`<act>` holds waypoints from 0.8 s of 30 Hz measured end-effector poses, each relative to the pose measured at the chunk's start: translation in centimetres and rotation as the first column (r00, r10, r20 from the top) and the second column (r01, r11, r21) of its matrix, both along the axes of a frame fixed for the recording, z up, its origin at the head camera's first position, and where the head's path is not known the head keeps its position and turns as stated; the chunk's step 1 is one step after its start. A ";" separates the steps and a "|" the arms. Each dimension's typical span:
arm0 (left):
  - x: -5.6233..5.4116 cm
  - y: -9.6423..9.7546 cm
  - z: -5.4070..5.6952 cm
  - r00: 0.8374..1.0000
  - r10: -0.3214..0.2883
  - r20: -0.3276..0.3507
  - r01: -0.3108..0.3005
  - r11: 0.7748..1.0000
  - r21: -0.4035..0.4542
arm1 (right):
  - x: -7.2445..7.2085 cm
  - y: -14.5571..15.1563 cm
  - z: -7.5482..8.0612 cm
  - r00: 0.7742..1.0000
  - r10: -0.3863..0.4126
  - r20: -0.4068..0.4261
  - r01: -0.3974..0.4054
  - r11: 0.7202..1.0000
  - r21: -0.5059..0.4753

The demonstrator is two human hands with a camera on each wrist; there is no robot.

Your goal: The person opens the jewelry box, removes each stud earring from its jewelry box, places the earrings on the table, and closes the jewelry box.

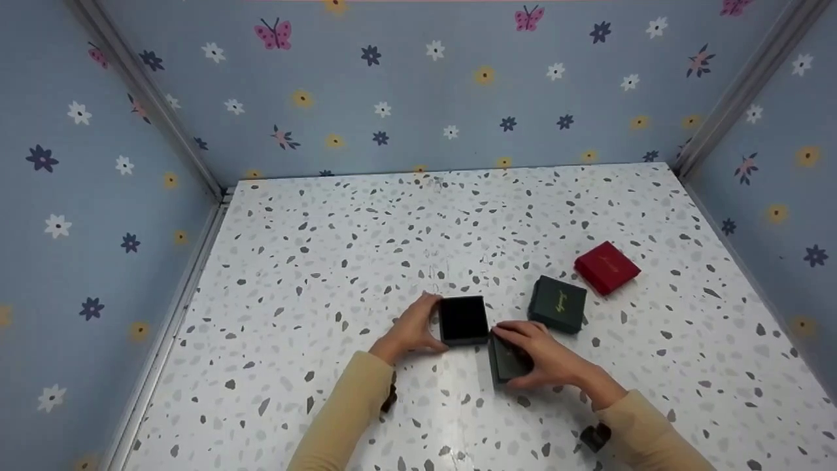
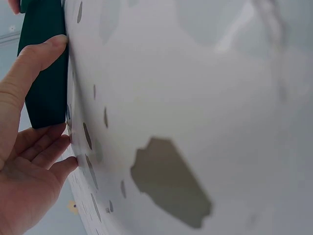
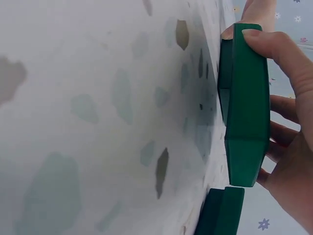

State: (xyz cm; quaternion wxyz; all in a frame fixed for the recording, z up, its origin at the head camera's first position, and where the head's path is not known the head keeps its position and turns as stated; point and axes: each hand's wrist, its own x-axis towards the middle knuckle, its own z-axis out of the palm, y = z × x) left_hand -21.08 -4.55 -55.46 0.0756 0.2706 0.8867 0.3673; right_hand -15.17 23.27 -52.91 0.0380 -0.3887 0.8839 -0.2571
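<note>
My left hand [image 1: 413, 327] grips a small dark green jewelry box [image 1: 463, 320] by its left side. The box has no lid on it, and its black lining faces up. In the left wrist view, the thumb lies along the green side wall, with fingers curled at the far end. Just right of the box, my right hand [image 1: 541, 356] holds a dark green box lid [image 1: 503, 366] between thumb and fingers. The right wrist view shows the lid [image 3: 248, 98] side-on, close over the tabletop and overlapping the box behind it. The hand covers much of the lid's top.
A closed dark green jewelry box [image 1: 558, 305] with gold lettering sits just behind my right hand. Farther back and right lies a closed red jewelry box [image 1: 607, 267]. The speckled white table [image 1: 314, 261] is walled by blue flowered panels [image 1: 418, 78] at the back and sides.
</note>
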 end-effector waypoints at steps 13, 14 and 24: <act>0.1 0.0 0.0 1.000 0.006 -0.003 -0.006 1.000 0.001 | -0.8 -0.8 1.5 0.999 0.021 -0.049 -0.021 1.000 0.005; 0.1 0.0 0.0 1.000 0.004 -0.003 -0.004 1.000 0.003 | -0.9 -0.9 1.5 0.999 0.022 -0.048 -0.022 1.000 0.002; 0.1 0.0 0.0 1.000 -0.004 -0.012 0.004 1.000 0.015 | -1.9 -2.1 1.5 1.000 0.020 -0.009 -0.020 1.000 -0.005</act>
